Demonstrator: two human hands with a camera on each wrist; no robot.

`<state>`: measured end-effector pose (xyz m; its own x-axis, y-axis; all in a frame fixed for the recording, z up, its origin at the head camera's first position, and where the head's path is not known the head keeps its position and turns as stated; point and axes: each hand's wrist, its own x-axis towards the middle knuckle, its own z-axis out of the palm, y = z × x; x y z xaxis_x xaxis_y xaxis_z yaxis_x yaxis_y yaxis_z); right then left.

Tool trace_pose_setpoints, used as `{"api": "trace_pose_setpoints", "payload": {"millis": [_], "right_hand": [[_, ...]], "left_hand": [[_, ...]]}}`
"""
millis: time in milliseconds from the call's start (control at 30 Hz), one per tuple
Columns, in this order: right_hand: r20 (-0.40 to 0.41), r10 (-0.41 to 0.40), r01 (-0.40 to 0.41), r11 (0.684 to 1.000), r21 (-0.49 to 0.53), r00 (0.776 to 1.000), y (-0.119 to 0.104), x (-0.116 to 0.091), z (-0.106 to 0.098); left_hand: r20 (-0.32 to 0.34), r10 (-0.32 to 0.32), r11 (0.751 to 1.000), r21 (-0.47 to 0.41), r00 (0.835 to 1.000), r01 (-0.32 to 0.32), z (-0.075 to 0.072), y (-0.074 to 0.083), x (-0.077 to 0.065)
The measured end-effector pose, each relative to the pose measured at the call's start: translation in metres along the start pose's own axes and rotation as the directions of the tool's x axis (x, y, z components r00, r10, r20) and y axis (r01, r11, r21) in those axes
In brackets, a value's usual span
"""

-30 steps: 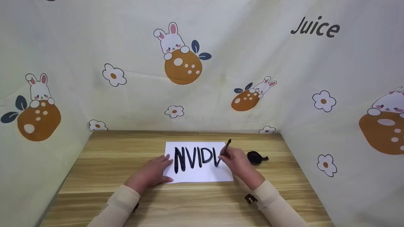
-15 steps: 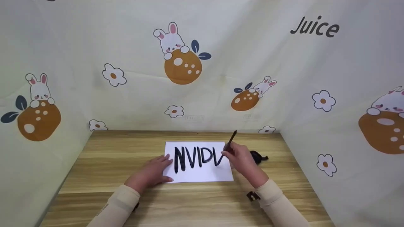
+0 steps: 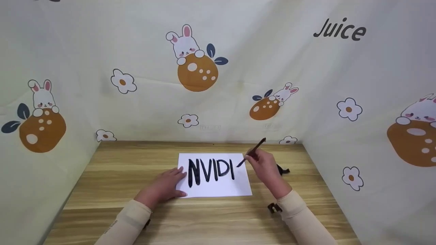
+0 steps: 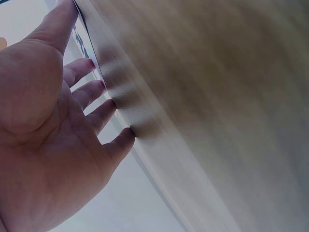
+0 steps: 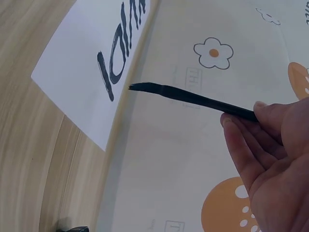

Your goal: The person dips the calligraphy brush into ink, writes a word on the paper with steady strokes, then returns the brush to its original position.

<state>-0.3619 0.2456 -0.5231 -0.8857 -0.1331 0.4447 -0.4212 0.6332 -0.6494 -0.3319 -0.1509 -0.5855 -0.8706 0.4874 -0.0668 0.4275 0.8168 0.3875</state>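
Observation:
A white sheet of paper (image 3: 218, 190) lies on the table with bold black letters reading NVIDI (image 3: 223, 168). My left hand (image 3: 165, 183) rests at its left edge, fingers spread over the border; the left wrist view shows these fingers (image 4: 99, 116) extended and their tips touching down. A dark, slim paintbrush (image 5: 193, 98) is pinched between the thumb and fingers of my right hand (image 3: 267, 166). The brush slants down and left, its black tip just right of the last stroke, over the paper's right part. In the right wrist view the tip appears apart from the sheet.
A black round dish with a short handle (image 3: 284, 170) sits on the wooden table (image 3: 204, 221) to the right, mostly hidden behind my right hand. Cloth walls (image 3: 143, 109) printed with rabbits, oranges and flowers enclose the table at the back and sides.
My right hand has moved right and slightly up, taking the brush tip from the foot of the last stroke to beside its upper half. The left hand and paper stay put.

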Motion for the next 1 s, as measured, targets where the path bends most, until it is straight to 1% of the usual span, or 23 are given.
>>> {"api": "trace_pose_setpoints", "payload": {"millis": [133,333,433,600,700,867,1000], "right_hand": [[-0.007,-0.021,0.020,0.999,-0.035,1.000,0.004,0.003,0.002],[-0.006,-0.124,0.123,0.989,-0.081,0.992,0.014,0.007,0.008],[0.005,-0.160,0.160,0.982,-0.095,0.987,0.018,0.008,0.012],[0.031,-0.214,0.216,0.961,-0.171,0.976,0.024,0.008,0.018],[0.028,-0.254,0.254,0.944,-0.210,0.967,0.027,0.008,0.020],[0.018,-0.260,0.258,0.944,-0.208,0.965,0.031,0.007,0.024],[0.040,-0.242,0.245,0.947,-0.206,0.969,0.033,0.005,0.028]], "left_hand": [[0.001,-0.003,1.000,-0.009,1.000,0.003,0.000,0.000,0.000],[-0.003,0.004,1.000,-0.012,1.000,-0.004,-0.001,0.000,0.001],[0.000,-0.001,1.000,-0.012,1.000,0.001,0.000,-0.001,0.001],[0.001,-0.005,1.000,0.000,1.000,0.005,0.002,-0.002,0.002],[-0.002,-0.004,1.000,0.001,1.000,0.004,0.002,-0.003,0.002],[-0.009,-0.004,1.000,-0.010,1.000,0.004,0.003,-0.003,0.002],[-0.009,0.001,1.000,-0.011,1.000,-0.001,0.002,-0.003,0.002]]}}
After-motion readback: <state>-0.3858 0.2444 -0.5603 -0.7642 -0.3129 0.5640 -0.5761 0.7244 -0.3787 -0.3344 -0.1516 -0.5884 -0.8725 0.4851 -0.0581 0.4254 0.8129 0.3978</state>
